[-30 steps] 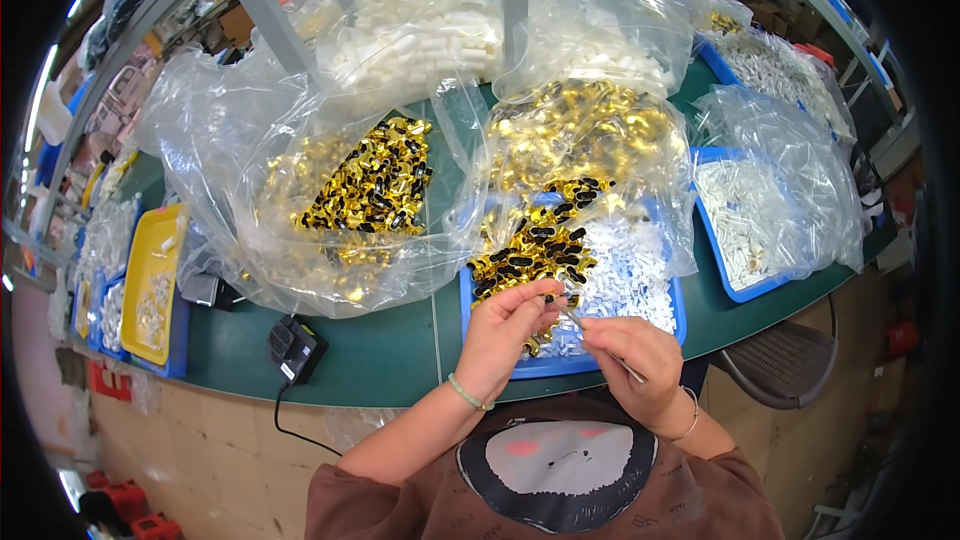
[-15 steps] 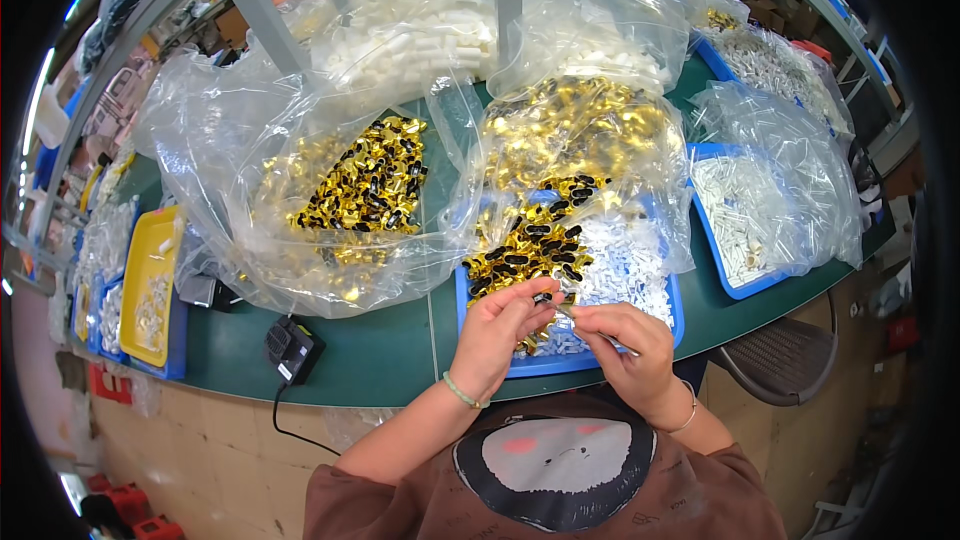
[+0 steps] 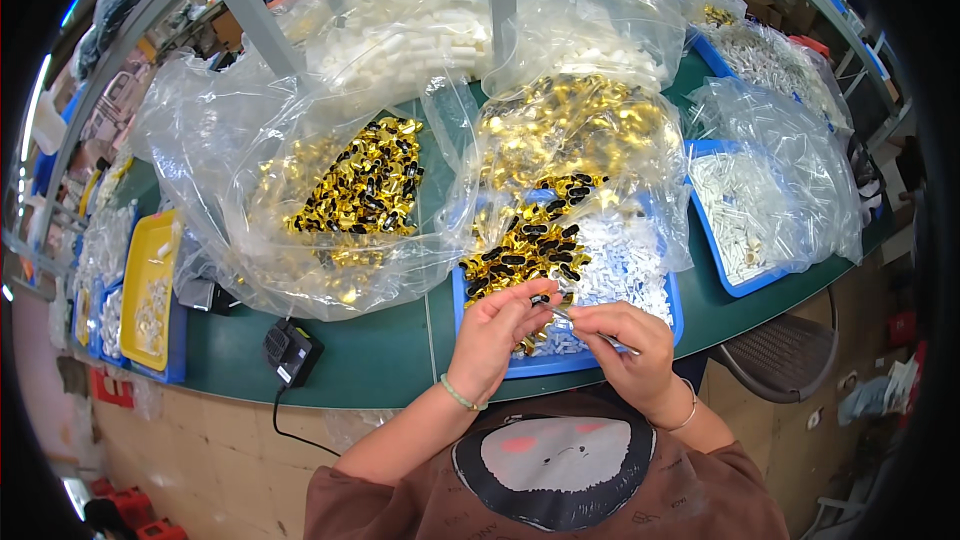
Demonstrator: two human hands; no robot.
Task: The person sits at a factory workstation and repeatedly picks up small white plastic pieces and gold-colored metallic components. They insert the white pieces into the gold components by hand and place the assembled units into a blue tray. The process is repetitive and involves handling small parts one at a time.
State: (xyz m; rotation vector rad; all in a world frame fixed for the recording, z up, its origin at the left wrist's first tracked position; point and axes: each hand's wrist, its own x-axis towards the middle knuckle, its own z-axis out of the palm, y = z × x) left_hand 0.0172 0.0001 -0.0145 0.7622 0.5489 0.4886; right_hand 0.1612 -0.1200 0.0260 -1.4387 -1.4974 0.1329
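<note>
Both hands work close together over the near edge of a blue tray point(image 3: 600, 363) on the green table point(image 3: 380, 355). Fingers of the left hand point(image 3: 497, 325) are curled and pressed together, pinching a small gold-and-black part point(image 3: 541, 300) at their tips; a thin green bracelet point(image 3: 459, 395) circles that wrist. Just beside it, the right hand point(image 3: 628, 343) is closed around thin metal tweezers point(image 3: 590, 330), whose tip reaches toward the pinched part while the other end sticks out past the knuckles. Whether the tweezer tip actually touches the part cannot be told. Inside the tray lie a heap of gold-and-black parts point(image 3: 525, 250) on the left and a spread of small white pieces point(image 3: 625, 265) on the right. Behind the tray stands an open clear bag of gold parts point(image 3: 575, 130), and to its left a larger clear bag of gold-and-black parts point(image 3: 355, 190). Farther right sits another blue tray of white pieces point(image 3: 745, 225) under plastic. A black power adapter point(image 3: 290, 352) rests on the table left of the hands, and a yellow tray point(image 3: 150, 285) lies at the far left.
</note>
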